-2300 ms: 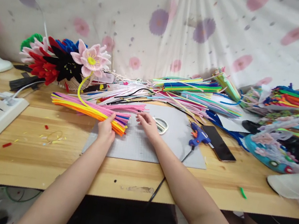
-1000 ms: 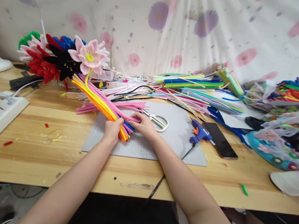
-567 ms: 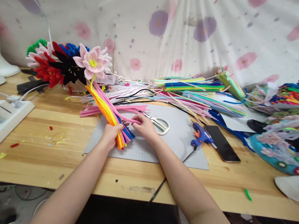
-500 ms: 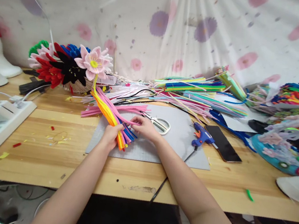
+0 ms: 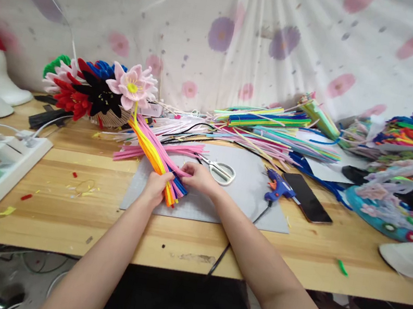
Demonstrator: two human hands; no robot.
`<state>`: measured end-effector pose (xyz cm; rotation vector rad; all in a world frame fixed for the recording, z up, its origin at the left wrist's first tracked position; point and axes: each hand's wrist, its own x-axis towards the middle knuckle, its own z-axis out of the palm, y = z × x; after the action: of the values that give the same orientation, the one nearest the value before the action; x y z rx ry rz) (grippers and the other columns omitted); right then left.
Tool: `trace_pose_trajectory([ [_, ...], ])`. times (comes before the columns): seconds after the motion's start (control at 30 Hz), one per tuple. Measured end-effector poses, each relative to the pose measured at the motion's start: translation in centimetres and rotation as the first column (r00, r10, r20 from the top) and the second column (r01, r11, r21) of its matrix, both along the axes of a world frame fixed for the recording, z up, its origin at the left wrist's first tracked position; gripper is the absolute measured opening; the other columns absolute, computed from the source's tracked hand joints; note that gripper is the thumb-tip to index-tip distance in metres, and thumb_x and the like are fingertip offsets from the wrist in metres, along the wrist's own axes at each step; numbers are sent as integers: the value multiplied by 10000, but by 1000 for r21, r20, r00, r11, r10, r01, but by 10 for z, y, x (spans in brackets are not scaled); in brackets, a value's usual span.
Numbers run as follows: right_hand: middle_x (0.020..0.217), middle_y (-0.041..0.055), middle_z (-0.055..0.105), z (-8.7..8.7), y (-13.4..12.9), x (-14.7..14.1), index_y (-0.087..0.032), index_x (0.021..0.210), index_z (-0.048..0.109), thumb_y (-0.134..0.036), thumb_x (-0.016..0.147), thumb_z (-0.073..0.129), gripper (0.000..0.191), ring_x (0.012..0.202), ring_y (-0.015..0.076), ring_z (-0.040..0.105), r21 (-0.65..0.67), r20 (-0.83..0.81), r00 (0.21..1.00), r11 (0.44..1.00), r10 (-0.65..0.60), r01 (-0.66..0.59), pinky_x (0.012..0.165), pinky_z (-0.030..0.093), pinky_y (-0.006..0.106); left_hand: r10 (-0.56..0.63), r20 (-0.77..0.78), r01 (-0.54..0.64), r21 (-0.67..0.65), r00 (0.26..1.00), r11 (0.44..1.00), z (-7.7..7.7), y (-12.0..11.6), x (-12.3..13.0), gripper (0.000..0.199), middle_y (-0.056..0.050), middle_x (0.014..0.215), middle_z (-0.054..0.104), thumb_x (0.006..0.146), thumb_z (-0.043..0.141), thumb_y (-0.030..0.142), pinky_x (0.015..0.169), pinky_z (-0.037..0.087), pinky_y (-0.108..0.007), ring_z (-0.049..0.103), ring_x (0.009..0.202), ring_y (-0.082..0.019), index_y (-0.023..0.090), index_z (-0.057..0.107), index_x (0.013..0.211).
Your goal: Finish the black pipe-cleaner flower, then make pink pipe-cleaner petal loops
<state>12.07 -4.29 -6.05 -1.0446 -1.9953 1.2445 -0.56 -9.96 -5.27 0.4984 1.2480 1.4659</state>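
"Holding the bundle of fuzzy stems is the L hand, fingers closed round it nr its lower end. R hand?"

"Fingers narrow, pinching pink stems on the bundle's R side, at approx 3 o'clock from the L fist. Can't tell how many it's got"

"And the bundle?"

"Over the far-L part of the grey mat, tilted, far end toward 11 o'clock, nr ends fanned out toward 5. Pink flower is just past the far end; can't tell if they touch. Loose pink bunch lies on the bench, approx 10 o'clock from the L hand, running behind the bundle"

"Tips for this hold?"

"IMO L grip firm but not crushing, b/c the fuzz could flatten & the wires kink. R pinch nr the tips, moving along the stems' own line, not sideways, or neighbours may drag w/ them. Ends level & colours side by side, ideally. Watch the far end too, it could snag petals"

"Anything nr the R hand?"

"Scissors at approx 2 o'clock, glue gun at 3, phone just past it. Mind the gun's cord, approx 4 o'clock, so the R forearm doesn't catch it"
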Motion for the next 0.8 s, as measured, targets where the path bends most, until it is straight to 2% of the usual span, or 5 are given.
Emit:
trace_pose_trajectory([
  [0.1,591,-47,547,4,1,2,-169,726,548,-120,610,543,127,531,84,490,-24,38,998,999,-45,46,499,353,193,23,-65,-25,-22,998,999,-3,1,0,204,3,486,580,442,599,111,433,496,-330,566,431,-186,116,577,644],
  [0.27,621,-42,537,13,2,8,-169,753,505,-146,661,527,98,532,80,490,-169,-72,997,986,1,-13,520,380,199,18,-92,-19,-9,996,1000,-3,1,1,225,0,527,595,444,625,133,449,498,-333,575,458,-184,118,588,666],
  [0.43,653,-43,472,19,1,11,-157,796,534,-410,817,506,255,576,76,403,-51,55,981,981,188,-185,546,324,202,20,-32,-19,22,999,1000,-1,1,1,282,-9,554,610,443,691,170,470,498,-317,579,466,-172,109,604,705],
  [0.6,799,26,569,18,-6,-1,-162,826,539,-378,926,351,303,736,122,497,161,330,932,965,147,-209,667,342,227,201,69,-203,15,977,979,1,4,0,217,-1,515,581,482,656,179,429,479,-287,561,435,-157,112,565,668],
  [0.8,789,36,576,42,-21,19,-170,840,531,-378,931,338,299,699,129,492,144,514,824,923,240,-358,630,330,231,434,68,-435,1,898,900,8,9,-11,163,35,497,500,516,593,200,397,470,-312,524,413,-152,138,495,631],
])
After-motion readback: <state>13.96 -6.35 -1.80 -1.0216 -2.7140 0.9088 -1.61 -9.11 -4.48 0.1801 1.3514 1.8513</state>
